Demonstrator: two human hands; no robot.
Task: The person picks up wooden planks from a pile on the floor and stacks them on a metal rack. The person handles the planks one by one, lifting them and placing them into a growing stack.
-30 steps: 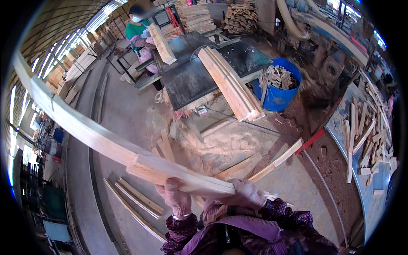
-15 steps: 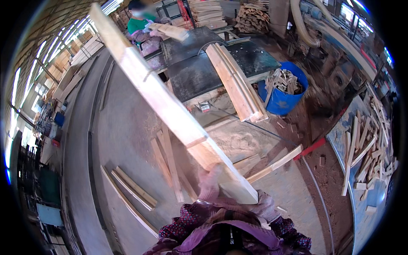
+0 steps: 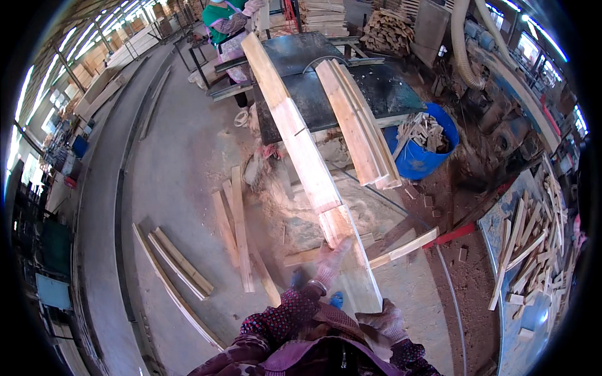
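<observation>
A long pale wooden board [image 3: 305, 156] with visible joints runs from close to my body toward the dark-topped work table [image 3: 305, 47]. Its far end is over the left part of that table; whether it rests there I cannot tell. My left hand [image 3: 330, 266], in a light glove, is closed on the board's left edge, thumb on top. At the near end my gloved right hand [image 3: 385, 321] grips the corner. Beside the board, on the table, several long boards [image 3: 355, 125] lie side by side, their near ends jutting past the table edge.
Right of the table stands a blue barrel [image 3: 421, 156] of wood offcuts. Loose strips [image 3: 237, 232] lie on the floor to the left, and a red bar [image 3: 456, 234] to the right. More scraps cover a metal surface [image 3: 542, 313] at far right. A co-worker in green [image 3: 216, 15] stands beyond the table.
The board's far end has swung right and down, from the upper left to over the table. Both hands keep their grip. The co-worker's hands have moved up toward the picture's top edge.
</observation>
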